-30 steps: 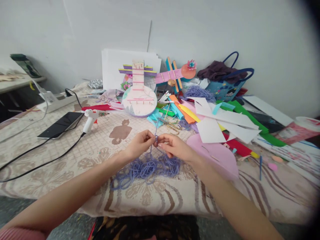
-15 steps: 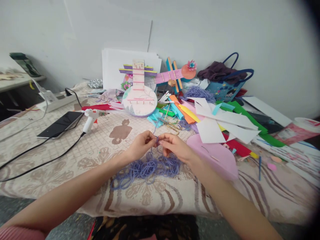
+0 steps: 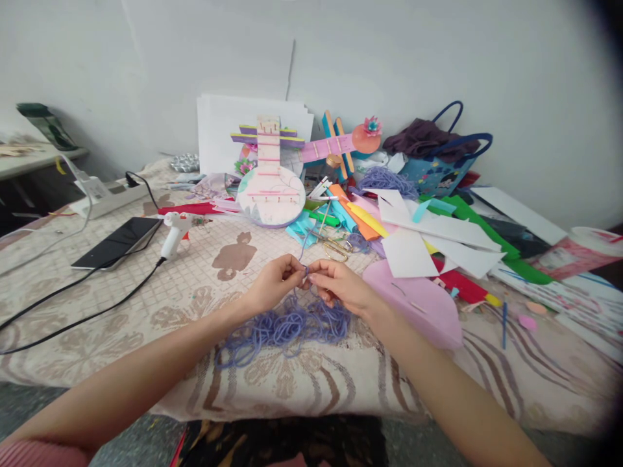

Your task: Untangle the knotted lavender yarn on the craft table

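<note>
My left hand (image 3: 276,281) and my right hand (image 3: 341,285) meet above the table, fingertips almost touching. Both are closed in a pinch on a strand of purple yarn (image 3: 305,246), which runs up between them toward the craft pile. Just below the hands lies a loose tangle of the same yarn (image 3: 287,327), on the patterned tablecloth (image 3: 195,363). Gold-handled scissors (image 3: 337,249) rest just beyond my fingertips. To the right of my right hand is a pink-purple sheet (image 3: 418,305).
A white glue gun (image 3: 175,235) and a black tablet (image 3: 117,242) with cables lie at the left. Farther back stand a round-bodied decorated craft (image 3: 271,196), a pile of coloured paper, white card pieces (image 3: 411,253) and a blue bag (image 3: 435,176).
Both hands keep their pinch on the yarn in nearly the same place. The fingers of my right hand have shifted slightly.
</note>
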A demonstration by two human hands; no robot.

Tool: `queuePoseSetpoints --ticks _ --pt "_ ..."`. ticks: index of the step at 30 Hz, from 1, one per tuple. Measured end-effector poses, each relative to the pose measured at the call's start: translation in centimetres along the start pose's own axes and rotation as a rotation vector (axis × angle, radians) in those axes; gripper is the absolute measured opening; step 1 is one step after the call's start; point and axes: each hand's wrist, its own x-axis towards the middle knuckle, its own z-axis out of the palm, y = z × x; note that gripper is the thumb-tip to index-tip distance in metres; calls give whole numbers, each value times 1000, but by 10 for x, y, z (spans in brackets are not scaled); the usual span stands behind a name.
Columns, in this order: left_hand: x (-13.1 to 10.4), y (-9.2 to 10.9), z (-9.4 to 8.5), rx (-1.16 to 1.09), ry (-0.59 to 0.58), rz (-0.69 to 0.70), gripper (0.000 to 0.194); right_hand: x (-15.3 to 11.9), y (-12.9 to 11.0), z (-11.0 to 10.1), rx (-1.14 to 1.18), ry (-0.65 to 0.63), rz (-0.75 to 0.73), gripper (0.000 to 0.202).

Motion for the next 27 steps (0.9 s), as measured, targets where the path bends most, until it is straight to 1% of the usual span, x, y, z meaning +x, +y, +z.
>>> queuePoseSetpoints --ticks 4,9,12,15,20,23,27 --pt "0 1 1 49 32 -5 10 3 4 -1 -9 14 -31 13" --pt "-1 2 1 2 6 1 9 3 7 0 -62 -7 -18 10" --pt "-1 1 0 26 28 4 9 3 6 0 -40 -24 -16 10" --pt "0 -1 -1 56 60 11 10 4 6 0 -24 -6 -16 10" --pt "1 -1 -2 17 56 6 10 4 4 -1 -60 15 -31 15" --pt "0 2 0 -36 43 -56 11 2 2 -3 -146 -8 -30 15" --pt "1 2 -1 -192 22 -172 18 2 -2 -10 -256 -123 4 11"
